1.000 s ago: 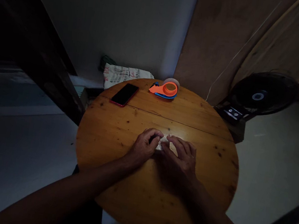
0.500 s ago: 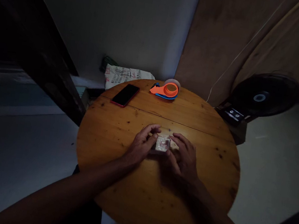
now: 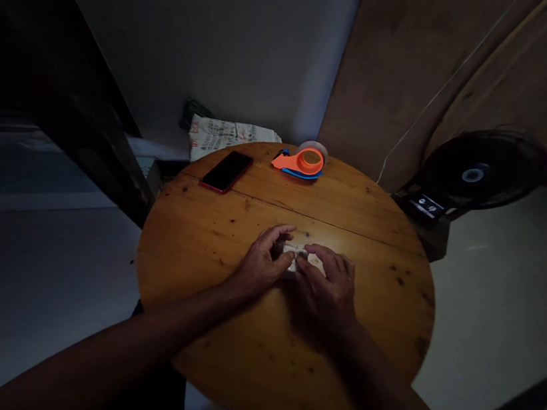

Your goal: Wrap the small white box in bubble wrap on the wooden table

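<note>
A small, pale, shiny box-like packet sits between my hands over the round wooden table. My left hand grips its left side, with the thumb resting on top and the fingers curled around the far edge. From the right, my right hand holds the packet too, its thumb on the top face near the other thumb and its fingers at the far right edge. Both thumbs and hands cover much of the packet, so its exact kind cannot be made out.
On the wooden table lie a red-edged phone at the back left and an orange and blue tape dispenser at the back. Behind stands a printed white sack by the wall. A dark fan is at the right.
My right hand has shifted slightly left, its thumb coming onto the packet's top, which is now more covered. My left hand stays on the packet. The whole view has shifted slightly.
</note>
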{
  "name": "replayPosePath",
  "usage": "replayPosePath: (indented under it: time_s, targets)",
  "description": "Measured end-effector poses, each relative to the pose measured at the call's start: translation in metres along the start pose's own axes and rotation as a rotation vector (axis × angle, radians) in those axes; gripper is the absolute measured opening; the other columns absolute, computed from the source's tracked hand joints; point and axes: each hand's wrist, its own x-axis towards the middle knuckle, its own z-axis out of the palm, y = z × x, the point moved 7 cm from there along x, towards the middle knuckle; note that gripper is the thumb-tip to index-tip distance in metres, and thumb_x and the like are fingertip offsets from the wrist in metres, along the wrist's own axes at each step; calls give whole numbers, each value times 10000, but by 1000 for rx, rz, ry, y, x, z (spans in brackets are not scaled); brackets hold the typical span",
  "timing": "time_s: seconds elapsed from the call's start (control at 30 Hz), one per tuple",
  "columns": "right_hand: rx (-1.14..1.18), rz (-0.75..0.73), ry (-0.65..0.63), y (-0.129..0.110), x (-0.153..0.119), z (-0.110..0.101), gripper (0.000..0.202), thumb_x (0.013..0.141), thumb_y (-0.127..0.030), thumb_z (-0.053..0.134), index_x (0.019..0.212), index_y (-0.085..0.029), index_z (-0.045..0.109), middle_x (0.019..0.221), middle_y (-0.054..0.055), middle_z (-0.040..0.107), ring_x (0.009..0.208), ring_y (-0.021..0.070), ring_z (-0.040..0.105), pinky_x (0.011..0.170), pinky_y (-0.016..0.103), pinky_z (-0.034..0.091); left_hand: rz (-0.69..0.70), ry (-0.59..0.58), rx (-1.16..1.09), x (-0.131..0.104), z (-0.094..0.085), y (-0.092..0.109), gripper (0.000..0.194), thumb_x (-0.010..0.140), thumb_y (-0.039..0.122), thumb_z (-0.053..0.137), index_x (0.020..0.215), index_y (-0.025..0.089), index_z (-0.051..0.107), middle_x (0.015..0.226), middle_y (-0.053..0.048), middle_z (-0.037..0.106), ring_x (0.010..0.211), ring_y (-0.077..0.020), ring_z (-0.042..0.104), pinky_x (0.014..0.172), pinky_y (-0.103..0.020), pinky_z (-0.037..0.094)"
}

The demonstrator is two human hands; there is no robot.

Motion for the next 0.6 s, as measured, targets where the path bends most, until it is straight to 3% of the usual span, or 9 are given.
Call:
replayPosePath:
  time_s: [0.3,0.6]
  targets:
    - [12,43,-40,4,-1,3,346,858,-235,541,1197,-168,521,1266,163,564,1136,277,537,901,428,382,130,19,100,-1,-4,9,138,791,167,578,906,194,649,1020,-48,590,1011,-186,553,910,-315,445]
    - [-65,32,-111,-5,0,9,292,866,-210,517,1147,-139,548,1268,171,566,1173,301,502,921,455,349,144,-39,80,3,-2,6,118,805,209,596,901,185,661,1061,-67,596,1042,-200,540,934,-345,432]
